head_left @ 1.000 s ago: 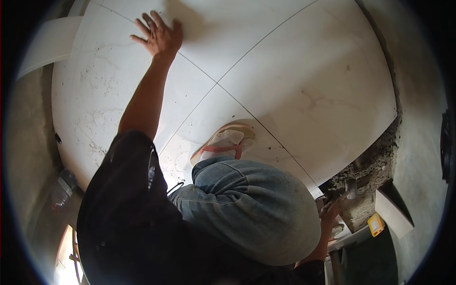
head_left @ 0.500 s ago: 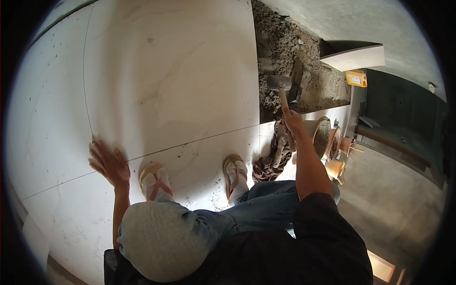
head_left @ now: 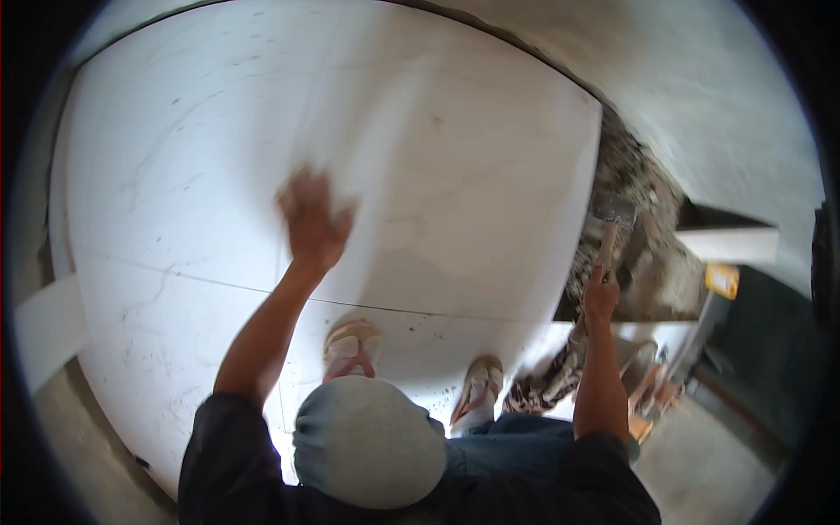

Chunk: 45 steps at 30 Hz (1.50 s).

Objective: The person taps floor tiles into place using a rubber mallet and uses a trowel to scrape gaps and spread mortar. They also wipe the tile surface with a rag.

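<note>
My right hand [head_left: 601, 296] is wrapped round the wooden handle of a mallet [head_left: 615, 213]. Its dark, blocky head is held over the rough mortar bed [head_left: 652, 262], just past the right edge of the pale tiles. Out over a large white, marble-veined floor tile [head_left: 455, 192], my left hand [head_left: 317, 223] is open with its fingers spread. Motion smears its fingertips, and nothing shows in it. Whether that palm touches the tile I cannot tell.
Crumpled brown cloth [head_left: 542, 385] lies right of my sandalled feet [head_left: 354, 343]. Buckets [head_left: 643, 359] and tools are beyond it. A white tile piece [head_left: 731, 243] juts from the wall above a yellow box [head_left: 723, 281]. Wall [head_left: 700, 87] bounds the far side.
My left hand has left the tile joint near my left foot and swung forward and right over the large tile. The view has shifted left; the mallet stays in my right hand.
</note>
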Available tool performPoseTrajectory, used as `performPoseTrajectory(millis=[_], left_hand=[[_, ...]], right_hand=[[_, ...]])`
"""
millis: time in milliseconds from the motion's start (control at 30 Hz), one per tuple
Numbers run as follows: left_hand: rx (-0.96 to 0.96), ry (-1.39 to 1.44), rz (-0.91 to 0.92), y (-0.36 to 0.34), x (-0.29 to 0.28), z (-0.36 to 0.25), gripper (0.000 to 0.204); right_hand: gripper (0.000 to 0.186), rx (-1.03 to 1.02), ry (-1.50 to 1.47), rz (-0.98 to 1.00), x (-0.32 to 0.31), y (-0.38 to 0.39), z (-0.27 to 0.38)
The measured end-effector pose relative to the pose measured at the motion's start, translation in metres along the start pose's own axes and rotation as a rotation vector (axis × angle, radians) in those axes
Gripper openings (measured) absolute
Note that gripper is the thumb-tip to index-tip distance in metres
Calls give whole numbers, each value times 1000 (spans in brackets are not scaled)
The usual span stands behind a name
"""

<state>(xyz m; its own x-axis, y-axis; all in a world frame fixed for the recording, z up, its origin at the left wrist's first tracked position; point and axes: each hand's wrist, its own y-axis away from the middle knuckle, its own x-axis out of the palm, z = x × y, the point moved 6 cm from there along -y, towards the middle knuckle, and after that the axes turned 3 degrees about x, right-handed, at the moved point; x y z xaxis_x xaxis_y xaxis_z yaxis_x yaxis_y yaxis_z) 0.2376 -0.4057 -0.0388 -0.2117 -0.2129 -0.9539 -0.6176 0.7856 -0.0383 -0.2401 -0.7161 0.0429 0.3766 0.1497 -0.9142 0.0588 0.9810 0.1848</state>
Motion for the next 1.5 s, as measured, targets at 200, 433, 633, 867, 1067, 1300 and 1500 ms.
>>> performPoseTrajectory(millis=[200, 433, 633, 867, 1067, 1300, 1500], left_hand=[[57, -128, 56, -175, 14, -33, 74], [-103, -137, 89, -232, 9, -22, 79], [-139, -118, 29, -236, 13, -7, 83], [-137, -138, 75, -244, 14, -3, 83], [-107, -126, 79, -265, 13, 4, 81], [-94, -127, 47, -270, 9, -1, 80], [-98, -135, 16, -272, 10, 4, 81]], right_hand=[[33, -198, -457, 247, 100, 43, 196], [37, -166, -537, 188, 145, 55, 238], [40, -55, -482, 390, 155, 57, 248], [40, 3, -765, 307, 155, 39, 268], [34, -128, -490, 292, 163, 51, 268], [31, -304, -280, 292, 127, 120, 275], [24, -422, -241, 381, 128, 135, 309]])
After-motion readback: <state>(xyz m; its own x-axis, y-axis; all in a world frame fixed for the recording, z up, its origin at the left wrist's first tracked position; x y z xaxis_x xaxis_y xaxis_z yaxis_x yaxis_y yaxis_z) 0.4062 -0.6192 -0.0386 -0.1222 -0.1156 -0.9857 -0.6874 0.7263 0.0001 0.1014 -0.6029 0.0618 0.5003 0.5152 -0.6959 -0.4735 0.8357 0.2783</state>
